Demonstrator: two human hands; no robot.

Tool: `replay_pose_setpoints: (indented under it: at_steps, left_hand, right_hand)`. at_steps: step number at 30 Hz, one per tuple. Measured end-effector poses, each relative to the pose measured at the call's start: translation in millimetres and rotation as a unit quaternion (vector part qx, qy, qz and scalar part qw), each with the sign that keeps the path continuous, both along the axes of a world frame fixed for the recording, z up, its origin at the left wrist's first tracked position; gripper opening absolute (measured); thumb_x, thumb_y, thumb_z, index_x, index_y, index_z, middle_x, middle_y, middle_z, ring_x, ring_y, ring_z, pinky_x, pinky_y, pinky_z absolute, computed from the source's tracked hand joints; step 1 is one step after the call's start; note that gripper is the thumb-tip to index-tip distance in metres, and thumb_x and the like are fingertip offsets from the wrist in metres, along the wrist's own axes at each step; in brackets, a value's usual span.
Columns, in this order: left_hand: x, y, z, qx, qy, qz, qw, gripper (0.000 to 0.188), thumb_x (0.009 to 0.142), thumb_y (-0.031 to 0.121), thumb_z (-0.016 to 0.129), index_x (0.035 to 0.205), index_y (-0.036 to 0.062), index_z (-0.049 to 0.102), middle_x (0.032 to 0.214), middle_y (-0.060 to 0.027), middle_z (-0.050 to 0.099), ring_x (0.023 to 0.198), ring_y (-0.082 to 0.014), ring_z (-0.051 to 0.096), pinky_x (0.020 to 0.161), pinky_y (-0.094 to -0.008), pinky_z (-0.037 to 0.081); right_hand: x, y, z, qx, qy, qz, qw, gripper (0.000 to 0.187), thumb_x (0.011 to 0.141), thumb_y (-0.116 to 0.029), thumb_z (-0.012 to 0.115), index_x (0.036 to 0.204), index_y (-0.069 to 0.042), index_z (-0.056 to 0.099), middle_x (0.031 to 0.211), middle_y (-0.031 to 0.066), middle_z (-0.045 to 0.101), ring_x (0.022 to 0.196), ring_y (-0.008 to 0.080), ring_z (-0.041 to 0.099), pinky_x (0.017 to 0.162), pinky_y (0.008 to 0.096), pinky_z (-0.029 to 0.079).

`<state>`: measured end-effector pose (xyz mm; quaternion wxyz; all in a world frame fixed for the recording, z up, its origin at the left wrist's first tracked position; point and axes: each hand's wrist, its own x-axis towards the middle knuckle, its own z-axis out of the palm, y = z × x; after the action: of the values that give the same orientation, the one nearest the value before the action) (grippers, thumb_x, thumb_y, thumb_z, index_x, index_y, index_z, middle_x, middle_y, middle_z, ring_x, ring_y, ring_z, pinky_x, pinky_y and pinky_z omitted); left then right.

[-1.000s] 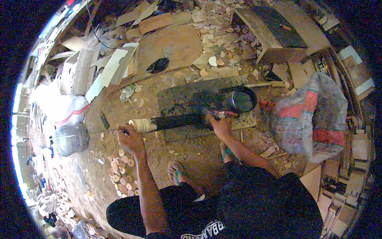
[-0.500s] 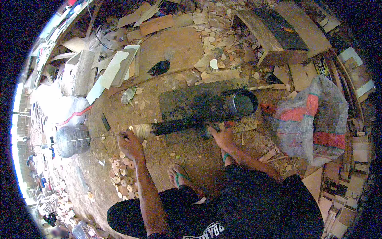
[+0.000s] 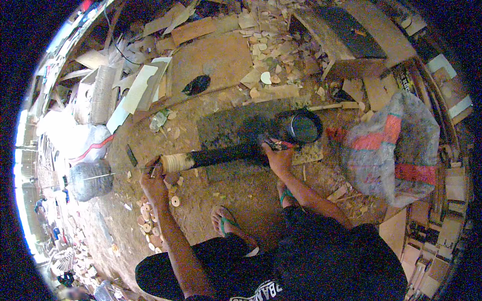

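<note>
A thin metal rod point(image 3: 100, 175) runs in from the left and carries a tight row of wooden discs, pale at the left end point(image 3: 178, 162) and coated black point(image 3: 221, 154) further right. At the left end of the row, my left hand point(image 3: 154, 181) has its fingers closed round the rod. My right hand point(image 3: 278, 158) is closed by the far right of the black stretch; a dark, partly reddish thing shows at its fingers, too unclear to name. Just beyond it stands a black bucket point(image 3: 319, 125) with a wire handle. A black-stained sheet point(image 3: 216, 125) lies under the rod.
Loose wooden discs point(image 3: 145, 220) lie on the ground near my left forearm. A grey sack with red bands point(image 3: 371, 145) slumps at the right. Boards point(image 3: 193, 31) and wood offcuts point(image 3: 263, 47) fill the back, beside a wooden bench point(image 3: 346, 65). My sandalled foot point(image 3: 223, 220) is below the rod.
My left hand has shifted slightly left and down at the rod's end. My right hand has moved slightly up, closer to the bucket, and its fingers are drawn in more.
</note>
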<state>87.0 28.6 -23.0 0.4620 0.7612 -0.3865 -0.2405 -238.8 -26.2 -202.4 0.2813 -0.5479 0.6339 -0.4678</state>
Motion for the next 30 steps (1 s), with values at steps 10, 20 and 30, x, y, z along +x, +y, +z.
replay_pose_setpoints:
  at_steps: [10, 20, 30]
  left_hand:
    - [-2, -1, -3, -0.016, -0.014, 0.02, 1.0, 0.02, 0.091, 0.009, 0.059, 0.108, 0.0003, 0.065, 0.102, -0.0097, 0.066, 0.092, -0.0186, 0.062, 0.078, -0.0326, 0.052]
    - [-2, -4, -5, -0.058, -0.004, -0.017, 0.998, 0.012, 0.088, 0.006, 0.06, 0.097, 0.0001, 0.064, 0.094, -0.0077, 0.066, 0.085, -0.0173, 0.06, 0.075, -0.0316, 0.051]
    - [-30, -7, 20, -0.03, -0.112, 0.015, 0.993, 0.014, 0.087, 0.01, 0.062, 0.093, -0.0013, 0.066, 0.088, -0.0113, 0.066, 0.079, -0.0173, 0.061, 0.07, -0.0315, 0.049]
  right_hand:
    - [-5, -4, -34, 0.133, 0.265, 0.03, 0.955, 0.047, 0.077, -0.045, 0.074, 0.086, 0.0, 0.066, 0.079, 0.0145, 0.066, 0.075, 0.0378, 0.06, 0.078, 0.0447, 0.046]
    - [1, -22, 37, 0.07, 0.223, 0.083, 0.969, 0.037, 0.079, -0.04, 0.072, 0.088, -0.004, 0.068, 0.084, 0.0142, 0.068, 0.079, 0.0328, 0.064, 0.075, 0.0404, 0.05]
    - [13, -19, 57, 0.146, 0.19, 0.181, 0.954, 0.035, 0.079, -0.036, 0.074, 0.097, -0.006, 0.069, 0.091, 0.0146, 0.07, 0.085, 0.0299, 0.064, 0.082, 0.0398, 0.049]
